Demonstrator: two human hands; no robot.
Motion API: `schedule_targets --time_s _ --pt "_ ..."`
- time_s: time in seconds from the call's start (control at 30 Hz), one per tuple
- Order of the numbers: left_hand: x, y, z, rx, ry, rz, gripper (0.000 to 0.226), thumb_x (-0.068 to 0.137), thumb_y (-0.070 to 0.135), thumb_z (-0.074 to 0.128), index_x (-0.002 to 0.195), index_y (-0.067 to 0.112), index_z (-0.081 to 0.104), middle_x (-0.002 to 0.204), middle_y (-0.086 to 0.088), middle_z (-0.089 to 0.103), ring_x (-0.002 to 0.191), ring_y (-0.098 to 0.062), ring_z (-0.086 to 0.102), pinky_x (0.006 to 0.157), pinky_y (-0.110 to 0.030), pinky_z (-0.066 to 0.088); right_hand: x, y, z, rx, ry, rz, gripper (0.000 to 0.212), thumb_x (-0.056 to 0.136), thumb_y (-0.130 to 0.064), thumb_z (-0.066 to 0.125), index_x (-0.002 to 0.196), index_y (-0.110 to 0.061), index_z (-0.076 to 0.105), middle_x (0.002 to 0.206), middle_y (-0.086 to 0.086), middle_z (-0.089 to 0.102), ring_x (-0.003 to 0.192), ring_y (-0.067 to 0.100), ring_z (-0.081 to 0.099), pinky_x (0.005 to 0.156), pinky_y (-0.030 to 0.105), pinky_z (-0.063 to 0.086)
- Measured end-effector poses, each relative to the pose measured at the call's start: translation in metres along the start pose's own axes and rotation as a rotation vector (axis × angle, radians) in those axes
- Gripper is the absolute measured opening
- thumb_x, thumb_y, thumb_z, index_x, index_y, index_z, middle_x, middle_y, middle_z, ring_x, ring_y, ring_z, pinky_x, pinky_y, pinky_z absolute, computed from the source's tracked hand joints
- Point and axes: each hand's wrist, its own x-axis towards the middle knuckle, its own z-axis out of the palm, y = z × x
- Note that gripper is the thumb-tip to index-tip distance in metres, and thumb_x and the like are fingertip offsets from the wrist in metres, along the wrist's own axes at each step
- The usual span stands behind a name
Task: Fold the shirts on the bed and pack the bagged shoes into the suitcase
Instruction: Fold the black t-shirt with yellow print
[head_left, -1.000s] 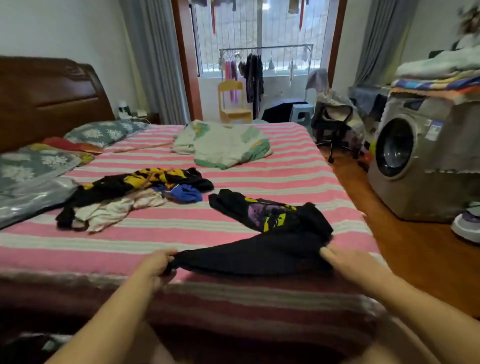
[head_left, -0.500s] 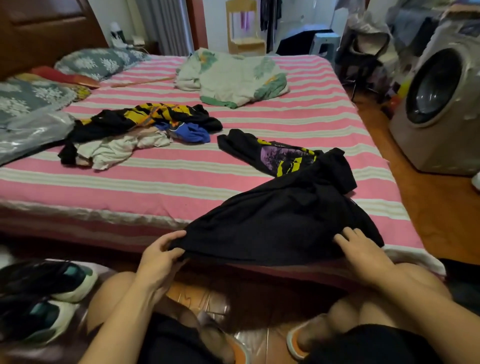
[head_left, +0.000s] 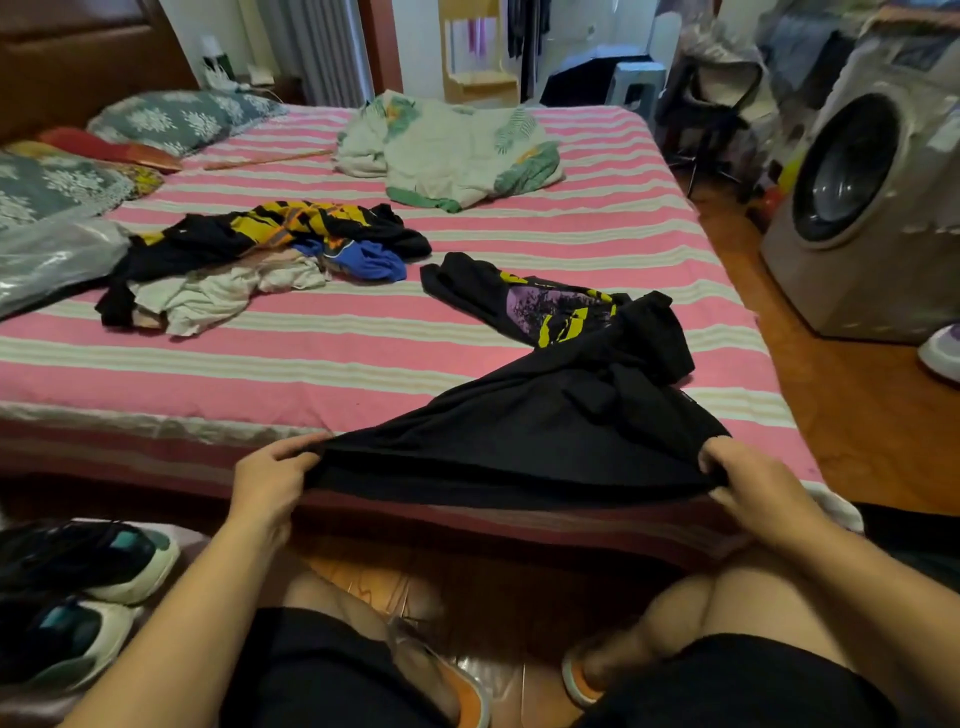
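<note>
Pink-striped bedding covers the bed (head_left: 363, 358), broad and flat beyond both hands. Across its near edge hangs the black shirt (head_left: 545, 431) — soft, limp knit, its far part bunched beyond the grip. Left hand (head_left: 267, 486) and right hand (head_left: 756, 486) each pinch a hem corner, fingers curled on cloth. Best pull evenly and taut — then lay it flat before folding.

The black shirt (head_left: 524, 431) is matt, soft cloth, creased where it bunches. The bed (head_left: 332, 358) wears a striped woven cloth cover, matt, slightly rumpled at its near edge. The floor (head_left: 857, 415) is glossy wood. The washing machine (head_left: 872, 208) has a smooth casing and shiny dark glass door. The shoes (head_left: 78, 582) lie under glossy clear plastic.
</note>
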Motion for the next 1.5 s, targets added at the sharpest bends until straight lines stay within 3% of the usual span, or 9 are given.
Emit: schedule_targets --time_s 0.07,0.17,0.43,0.6,0.7,0.93,1.1,1.23,1.5 --pt "0.007 0.002 -0.006 0.187 0.06 0.082 0.034 0.092 -0.01 0.058 0.115 0.008 0.074 0.107 -0.017 0.071 0.077 -0.017 0.061 0.058 -0.014 0.05 -0.005 0.01 -0.005 0.009 -0.011 -0.075 0.046 0.061 0.008 0.076 0.078 -0.026 0.048 0.076 -0.004 0.054 0.065 0.024 0.05 0.058 0.041 0.045" --pt "0.009 0.007 -0.007 0.343 0.107 0.133 0.031 0.092 -0.007 0.056 0.108 0.011 0.075 0.109 -0.014 0.072 0.086 -0.024 0.065 0.074 -0.032 0.054 -0.007 0.009 -0.005 -0.007 -0.089 -0.116 0.049 0.062 0.003 0.076 0.073 -0.032 0.042 0.072 -0.009 0.051 0.065 0.01 0.048 0.056 0.031 0.042" --pt "-0.037 0.042 0.011 -0.078 -0.253 0.122 0.031 0.097 -0.002 0.06 0.12 0.016 0.072 0.108 -0.018 0.067 0.098 -0.032 0.07 0.075 -0.036 0.058 0.009 -0.042 -0.006 -0.431 -0.572 -0.014 0.032 0.08 -0.048 0.07 0.082 -0.036 0.04 0.096 -0.01 0.04 0.091 0.014 0.047 0.075 0.028 0.043" --pt "-0.085 0.074 0.027 0.0 -0.385 0.255 0.016 0.09 0.011 0.075 0.103 0.019 0.073 0.091 0.002 0.07 0.083 -0.016 0.071 0.068 -0.03 0.057 0.007 -0.176 -0.006 0.299 -0.167 -0.378 0.045 0.083 -0.046 0.075 0.117 -0.024 0.058 0.112 -0.009 0.055 0.107 0.006 0.053 0.098 0.019 0.041" --pt "-0.102 0.08 0.038 0.012 -0.366 0.351 0.012 0.09 0.006 0.073 0.097 0.013 0.066 0.092 -0.001 0.068 0.076 -0.015 0.065 0.063 -0.03 0.052 0.004 -0.24 0.003 0.445 -0.067 -0.39 0.054 0.081 -0.05 0.07 0.126 -0.027 0.053 0.118 -0.012 0.053 0.112 0.001 0.047 0.1 0.016 0.037" --pt "-0.1 0.066 0.018 0.413 -0.233 0.609 0.029 0.082 -0.008 0.067 0.085 0.018 0.056 0.08 0.001 0.056 0.074 -0.011 0.054 0.069 -0.034 0.045 0.012 -0.251 0.016 0.592 0.309 -0.133 0.016 0.085 -0.009 0.063 0.095 -0.021 0.06 0.087 -0.011 0.061 0.081 0.008 0.056 0.071 0.025 0.04" --pt "-0.099 0.067 0.007 0.693 -0.004 0.949 0.03 0.075 -0.012 0.067 0.096 0.01 0.062 0.096 -0.002 0.055 0.081 -0.026 0.056 0.069 -0.044 0.052 0.028 -0.222 0.014 0.05 0.459 -0.479 0.019 0.078 0.0 0.058 0.095 -0.008 0.062 0.087 0.007 0.053 0.068 0.029 0.054 0.053 0.041 0.047" --pt "-0.097 0.084 -0.002 0.417 0.202 0.911 0.033 0.08 -0.013 0.057 0.103 0.009 0.063 0.097 -0.003 0.057 0.084 -0.013 0.05 0.075 -0.019 0.037 0.06 -0.162 0.009 -0.109 0.359 -0.143 0.027 0.065 0.001 0.066 0.088 -0.009 0.055 0.089 0.01 0.047 0.073 0.038 0.053 0.051 0.04 0.041" --pt "0.002 0.05 -0.038 -0.057 0.469 0.214 0.029 0.092 0.002 0.04 0.096 0.014 0.066 0.09 -0.012 0.059 0.087 -0.027 0.054 0.076 -0.036 0.041 0.069 -0.043 -0.034 -0.024 0.433 0.537 0.018 0.078 0.003 0.06 0.095 -0.002 0.058 0.103 0.025 0.057 0.094 0.046 0.057 0.076 0.047 0.049"
